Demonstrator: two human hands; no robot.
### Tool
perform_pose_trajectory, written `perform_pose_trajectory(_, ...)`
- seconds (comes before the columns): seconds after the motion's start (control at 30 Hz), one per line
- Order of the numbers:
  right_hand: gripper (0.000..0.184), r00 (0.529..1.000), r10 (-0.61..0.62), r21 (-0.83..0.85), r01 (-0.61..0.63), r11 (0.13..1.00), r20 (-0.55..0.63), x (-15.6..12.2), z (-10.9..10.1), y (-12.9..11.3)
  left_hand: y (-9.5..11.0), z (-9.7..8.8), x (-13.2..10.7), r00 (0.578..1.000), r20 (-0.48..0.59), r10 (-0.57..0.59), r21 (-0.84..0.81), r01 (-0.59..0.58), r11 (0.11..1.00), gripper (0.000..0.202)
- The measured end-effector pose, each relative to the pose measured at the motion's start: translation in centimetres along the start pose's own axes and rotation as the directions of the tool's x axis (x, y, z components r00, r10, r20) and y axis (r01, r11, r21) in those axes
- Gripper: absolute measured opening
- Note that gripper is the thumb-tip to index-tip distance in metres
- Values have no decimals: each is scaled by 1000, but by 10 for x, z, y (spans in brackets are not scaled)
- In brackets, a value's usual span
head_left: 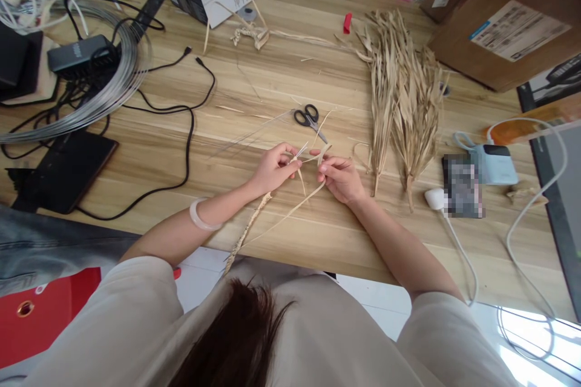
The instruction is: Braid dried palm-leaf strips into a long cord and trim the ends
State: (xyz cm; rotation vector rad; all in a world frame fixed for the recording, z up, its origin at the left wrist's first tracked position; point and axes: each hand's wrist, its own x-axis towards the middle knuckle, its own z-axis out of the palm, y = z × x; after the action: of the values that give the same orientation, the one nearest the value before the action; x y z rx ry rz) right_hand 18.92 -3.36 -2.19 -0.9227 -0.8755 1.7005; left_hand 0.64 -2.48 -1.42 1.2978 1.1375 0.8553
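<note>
My left hand [278, 168] is closed on a braided straw cord [247, 227], whose woven length hangs down over the table's front edge. Thin wire ends [300, 151] and loose straw stick out between its thumb and fingers. In my right hand [339, 176], thumb and forefinger pinch a flat pale straw strip [293, 213]. One part of the strip runs toward the left hand, while another trails down to the lower left. Just beyond the hands lie black-handled scissors [311, 121], their blades pointing toward me.
Dried leaf bundles [394, 97] lie to the right, near a cardboard box [508, 24]. A wire coil [122, 66], black cables [188, 151] and a dark flat device [68, 169] occupy the left. A straw piece [254, 33] sits at the back; a blue power bank [497, 164] lies right.
</note>
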Motion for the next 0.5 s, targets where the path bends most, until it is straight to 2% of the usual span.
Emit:
perform_pose_trajectory(0.2,18,994,-46,-46,42,998,-104,2,-1,5,-2,1,-2,997,78,25,29,-27,999,23)
perform_pose_trajectory(0.5,18,979,-173,-386,118,915,-109,-4,4,13,2,1,-7,980,192,60,195,-97,976,17)
